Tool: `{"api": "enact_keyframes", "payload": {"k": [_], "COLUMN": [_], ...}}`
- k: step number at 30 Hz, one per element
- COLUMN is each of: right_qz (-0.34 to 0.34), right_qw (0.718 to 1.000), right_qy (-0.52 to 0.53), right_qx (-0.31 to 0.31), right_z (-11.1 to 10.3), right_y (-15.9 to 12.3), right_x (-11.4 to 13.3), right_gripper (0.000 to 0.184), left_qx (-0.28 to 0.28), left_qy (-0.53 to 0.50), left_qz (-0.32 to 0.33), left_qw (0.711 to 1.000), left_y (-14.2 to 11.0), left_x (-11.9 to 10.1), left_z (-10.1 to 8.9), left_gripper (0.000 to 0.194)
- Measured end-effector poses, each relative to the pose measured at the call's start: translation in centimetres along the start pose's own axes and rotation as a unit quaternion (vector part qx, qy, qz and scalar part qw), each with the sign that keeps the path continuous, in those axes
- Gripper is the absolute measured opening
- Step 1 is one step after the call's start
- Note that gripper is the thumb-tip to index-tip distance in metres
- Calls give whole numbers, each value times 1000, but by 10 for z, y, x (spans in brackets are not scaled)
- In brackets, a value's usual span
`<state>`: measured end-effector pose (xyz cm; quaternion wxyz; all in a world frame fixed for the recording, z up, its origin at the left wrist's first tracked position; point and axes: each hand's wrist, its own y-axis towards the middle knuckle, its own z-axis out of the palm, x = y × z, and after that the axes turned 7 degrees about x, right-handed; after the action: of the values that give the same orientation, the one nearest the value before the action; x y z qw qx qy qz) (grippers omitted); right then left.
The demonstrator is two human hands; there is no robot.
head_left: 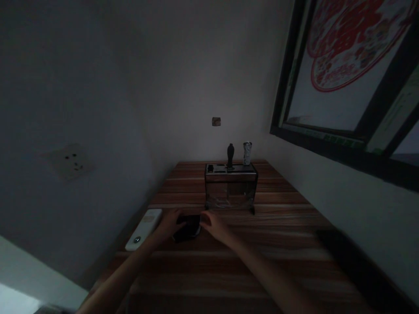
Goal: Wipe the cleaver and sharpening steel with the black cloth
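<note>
A small, flat black object [187, 227] lies on the wood-grain table between my two hands; it is too dark to tell its kind. It looks soft or folded, with a paler edge on its right side. My left hand [169, 222] holds its left edge with curled fingers. At the right edge, my right hand [212, 223] pinches with thumb and fingers close together. Beside my left hand lies a long white case [144, 229] with a round silvery spot at its near end.
Behind my hands stands a clear-fronted knife block [231, 174] with a black handle [231, 155] and a silvery patterned handle [247, 153] sticking up. A long dark object [356, 261] lies at the right. Walls border the table [235, 274]; a framed window [327, 109] is at right.
</note>
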<state>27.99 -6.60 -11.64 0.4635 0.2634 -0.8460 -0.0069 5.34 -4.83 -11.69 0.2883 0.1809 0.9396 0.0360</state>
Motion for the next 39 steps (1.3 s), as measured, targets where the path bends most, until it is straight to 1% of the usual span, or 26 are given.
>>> {"api": "enact_keyframes", "payload": {"k": [4,6,8,10,12,14,16,19,22,24,25,27,30,32,34,36,39], "right_qz": [11,14,18,21,29,52,83,113,156,179,183,188,181,175,191,211,195], "right_qw": [1000,1000,1000,999,998,994,989,975,942,915,902,884,875,875,874,872,863], "right_qy": [-5,-6,0,21,55,92,125,193,290,354,384,427,448,451,446,438,455], "right_qx": [-9,-13,-19,-17,1,17,18,-11,-68,-79,-69,-40,4,15,-11,-55,-97], "right_z": [8,7,3,-4,-14,-26,-39,-58,-70,-75,-76,-80,-85,-87,-87,-85,-81], "right_y": [5,2,-4,-11,-19,-28,-38,-52,-65,-73,-76,-81,-85,-85,-84,-83,-80], "right_x": [0,-1,-2,-5,-9,-12,-15,-19,-21,-22,-24,-26,-30,-32,-35,-36,-37], "right_gripper": [40,43,45,42,35,31,33,38,43,44,44,46,52,52,48,45,44], "left_qx": [4,6,21,53,91,113,126,147,140,124,115,78,34,30,36,34,15], "left_qy": [-37,-69,-107,-146,-184,-216,-244,-311,-384,-405,-407,-405,-386,-361,-321,-263,-155], "left_qz": [0,2,11,27,45,55,50,25,13,7,2,-7,4,25,49,82,169], "left_qw": [999,998,994,987,978,968,960,938,912,906,906,911,922,932,945,961,973], "left_y": [-3,-4,-6,-6,-5,-2,1,9,19,24,26,29,31,29,26,22,22], "left_x": [-6,-13,-22,-34,-47,-62,-78,-102,-121,-129,-132,-135,-138,-143,-151,-160,-176], "left_z": [4,5,7,9,11,15,20,30,44,56,62,74,85,83,74,58,27], "left_gripper": [22,19,16,15,15,18,19,20,23,24,24,23,18,15,14,17,22]}}
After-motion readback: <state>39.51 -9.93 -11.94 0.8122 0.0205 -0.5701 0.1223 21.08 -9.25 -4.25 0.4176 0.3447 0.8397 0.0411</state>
